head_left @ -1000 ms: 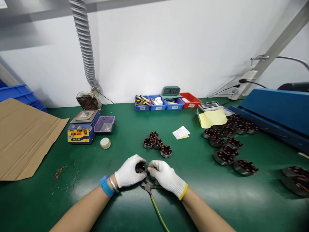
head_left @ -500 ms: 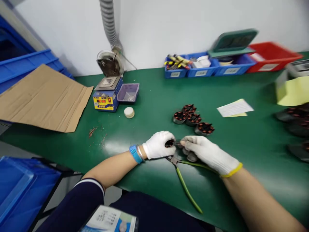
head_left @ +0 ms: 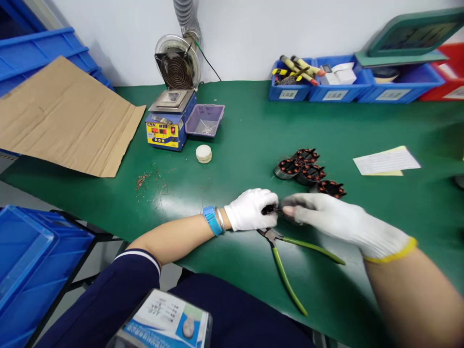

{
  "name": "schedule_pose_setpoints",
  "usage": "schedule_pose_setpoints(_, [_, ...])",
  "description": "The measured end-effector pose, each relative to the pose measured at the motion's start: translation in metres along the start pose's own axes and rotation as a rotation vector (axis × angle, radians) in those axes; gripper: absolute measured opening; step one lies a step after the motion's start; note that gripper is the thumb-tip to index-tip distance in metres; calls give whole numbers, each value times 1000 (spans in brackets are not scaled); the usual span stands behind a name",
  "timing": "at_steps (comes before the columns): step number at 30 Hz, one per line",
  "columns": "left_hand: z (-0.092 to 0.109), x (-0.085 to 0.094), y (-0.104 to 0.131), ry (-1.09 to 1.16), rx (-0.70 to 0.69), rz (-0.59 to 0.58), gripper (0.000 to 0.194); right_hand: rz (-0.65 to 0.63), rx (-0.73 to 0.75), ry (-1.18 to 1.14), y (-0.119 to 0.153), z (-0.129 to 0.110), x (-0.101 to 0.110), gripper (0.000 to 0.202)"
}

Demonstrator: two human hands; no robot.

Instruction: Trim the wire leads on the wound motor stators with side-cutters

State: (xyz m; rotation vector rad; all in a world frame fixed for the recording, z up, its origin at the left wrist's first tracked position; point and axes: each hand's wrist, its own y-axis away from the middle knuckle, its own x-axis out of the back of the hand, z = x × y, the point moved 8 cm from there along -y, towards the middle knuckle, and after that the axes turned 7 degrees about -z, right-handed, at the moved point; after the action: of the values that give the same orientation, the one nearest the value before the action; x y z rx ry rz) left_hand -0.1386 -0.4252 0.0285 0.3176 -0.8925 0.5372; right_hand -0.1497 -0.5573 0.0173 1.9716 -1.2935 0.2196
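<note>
White-gloved, my left hand [head_left: 252, 210] is wrapped round a dark wound part [head_left: 268, 209], mostly hidden by the fingers. My right hand [head_left: 319, 212], also gloved, is just right of it, thumb and fingers pinched at a thin wire coming from that part; the fingertips are slightly blurred. Green-handled cutters [head_left: 281, 270] lie spread on the table below both hands. Several round parts with copper windings [head_left: 308, 174] sit grouped behind my right hand.
A blue and yellow heating unit [head_left: 163, 130] stands at the back left beside a purple tray [head_left: 217, 123] and a round white tin [head_left: 203, 153]. Copper wire scraps [head_left: 142, 181] lie left. Cardboard [head_left: 68, 121], blue tool bins [head_left: 290, 93] and paper slips [head_left: 384, 163] surround the work area.
The view has shifted, so the bins and wound parts appear larger and further right. My right hand is higher against the cutters, whose right handle is now uncovered. My left hand keeps its hold.
</note>
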Motion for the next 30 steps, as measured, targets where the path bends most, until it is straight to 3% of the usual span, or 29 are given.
schedule_pose_setpoints(2, [0, 0, 0, -1, 2, 6, 9, -163, 2, -88, -7, -7, -16, 51])
schedule_pose_setpoints(5, [0, -1, -1, -8, -3, -1, 8, -271, 8, -210, -11, -10, -33, 60])
schedule_pose_setpoints(16, [1, -9, -2, -40, -88, 26, 15, -149, -8, -359, -4, 18, -43, 55])
schedule_pose_setpoints(21, [1, -12, -3, -61, -102, 61, 14, -224, -3, -390, -2, 19, -27, 63])
schedule_pose_setpoints(24, [1, -12, -3, -86, -94, 69, 13, -339, -3, -387, -7, 10, -20, 63])
schedule_pose_setpoints(30, [3, -8, -3, -89, -75, 53, 12, -499, -74, -377, -15, 0, -39, 56])
